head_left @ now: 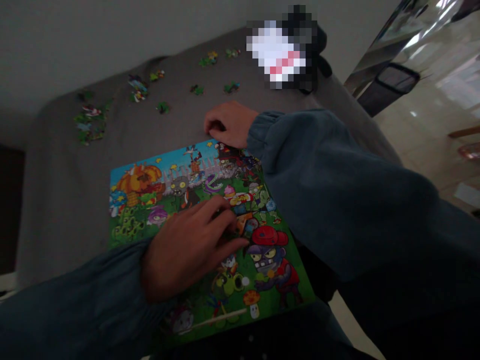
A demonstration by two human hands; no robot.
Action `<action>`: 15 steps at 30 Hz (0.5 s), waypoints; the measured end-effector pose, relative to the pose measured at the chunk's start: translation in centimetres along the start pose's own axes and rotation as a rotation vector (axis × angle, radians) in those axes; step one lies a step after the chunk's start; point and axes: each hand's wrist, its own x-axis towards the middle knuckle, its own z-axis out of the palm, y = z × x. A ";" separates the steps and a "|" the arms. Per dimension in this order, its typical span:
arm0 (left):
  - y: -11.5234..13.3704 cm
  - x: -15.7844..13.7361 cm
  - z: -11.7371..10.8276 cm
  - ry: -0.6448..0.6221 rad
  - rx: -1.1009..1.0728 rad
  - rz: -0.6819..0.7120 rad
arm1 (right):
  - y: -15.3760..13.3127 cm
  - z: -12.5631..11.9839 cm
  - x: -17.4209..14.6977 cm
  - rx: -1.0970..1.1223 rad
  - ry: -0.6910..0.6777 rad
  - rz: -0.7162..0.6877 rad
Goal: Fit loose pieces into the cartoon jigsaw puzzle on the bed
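A colourful jigsaw puzzle board [172,170], printed with cartoon zombies and plants, lies tilted toward me at the front of the grey-covered surface. My left hand [191,245] rests over its middle, fingers bent and thumb stretched apart from them; part of the picture is hidden beneath. Just beyond the board's far edge, my right hand [230,122] is curled, with thumb and fingertips brought together. Whatever those fingertips may hold cannot be made out. Nearest to the right hand are loose puzzle pieces, one green and blue [231,88] and one dark green [197,90].
More loose puzzle pieces lie across the grey cloth [127,135], with a cluster [90,125] at the left. A pixelated white and black object [281,50] sits at the back right. Behind rises a pale wall [131,35]. A dark bin-like container [390,87] stands on the right-hand floor.
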 end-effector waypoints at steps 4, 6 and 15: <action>0.3 1.0 -0.1 0.033 0.109 -0.002 | 0.0 0.0 -0.1 0.005 0.004 -0.010; -0.1 1.0 -0.2 0.059 0.131 -0.003 | 0.0 0.0 -0.1 0.003 0.006 -0.008; -3.8 -0.4 -0.4 0.122 0.034 0.318 | 0.1 0.1 0.1 0.013 0.011 -0.019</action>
